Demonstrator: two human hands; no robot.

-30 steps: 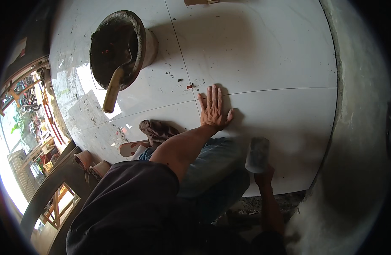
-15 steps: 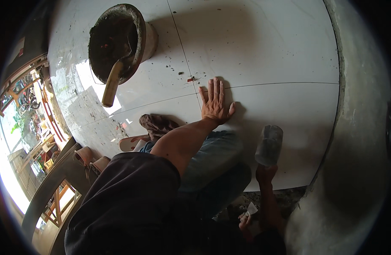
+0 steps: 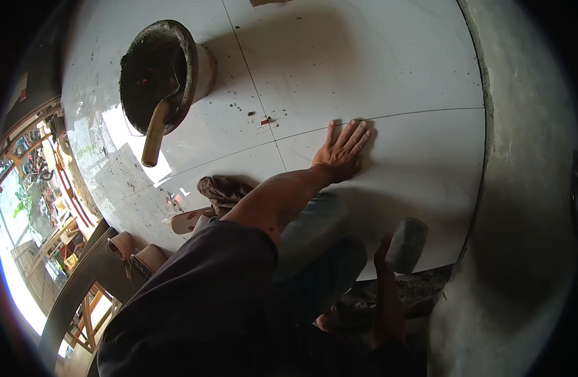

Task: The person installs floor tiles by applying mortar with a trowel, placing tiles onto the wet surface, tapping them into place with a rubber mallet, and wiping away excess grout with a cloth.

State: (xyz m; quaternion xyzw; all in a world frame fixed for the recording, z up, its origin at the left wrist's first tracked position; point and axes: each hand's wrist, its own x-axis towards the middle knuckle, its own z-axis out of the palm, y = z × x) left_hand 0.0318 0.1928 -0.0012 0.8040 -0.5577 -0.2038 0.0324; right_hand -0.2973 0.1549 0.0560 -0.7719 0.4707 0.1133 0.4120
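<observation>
My left hand (image 3: 343, 147) lies palm down on the white floor tiles (image 3: 421, 138), fingers spread, by the joint to the right of a crossing. Lower right, my right hand (image 3: 382, 250), in shadow, grips a dark mallet (image 3: 407, 246) whose head is over the tile near its front edge; the handle is mostly hidden. Upper left stands a mortar-crusted bucket (image 3: 204, 69) with a wooden-handled trowel (image 3: 154, 133) in it. A brown cloth-like bundle (image 3: 223, 191) and a sandal (image 3: 185, 221) are beside my left forearm.
A rough concrete strip or wall (image 3: 515, 176) runs along the right. Dark rubble (image 3: 421, 292) shows below the tile edge. Pink containers (image 3: 147, 256) and dark boards (image 3: 107, 283) are at left, before a bright opening with clutter (image 3: 31, 182). Grit lies around the tile crossing.
My left hand has shifted right along the tile joint, fingers now angled rightward. The mallet in my right hand has dropped lower and turned since half a second ago. The view has shifted slightly.
</observation>
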